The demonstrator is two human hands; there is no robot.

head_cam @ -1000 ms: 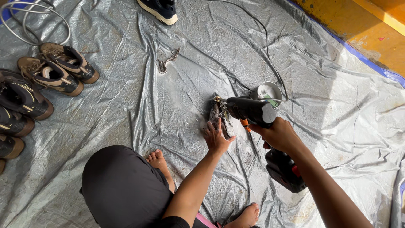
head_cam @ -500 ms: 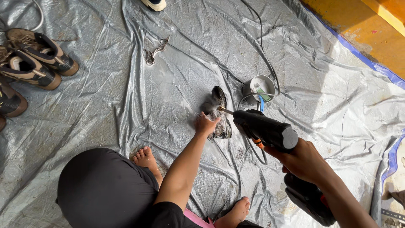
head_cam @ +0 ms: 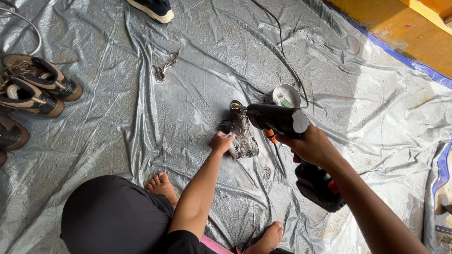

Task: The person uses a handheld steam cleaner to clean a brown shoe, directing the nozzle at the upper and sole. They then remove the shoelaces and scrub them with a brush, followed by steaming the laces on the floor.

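The left hand (head_cam: pixel 221 141) presses down on a dirty, wet shoe (head_cam: pixel 241 132), seemingly grasping its edge, mid-tarpaulin (head_cam: pixel 358 94). The right hand (head_cam: pixel 310 146) wraps the black spray gun (head_cam: pixel 278 120), whose battery base is partly hidden. Bare sheet lies rightward.

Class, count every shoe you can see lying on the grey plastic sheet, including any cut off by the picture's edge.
5, perhaps more hidden off-frame: two brown-and-black shoes at left, a dark one cut off below them, a dark white-soled shoe at top, and a wet dark shoe under the left hand.
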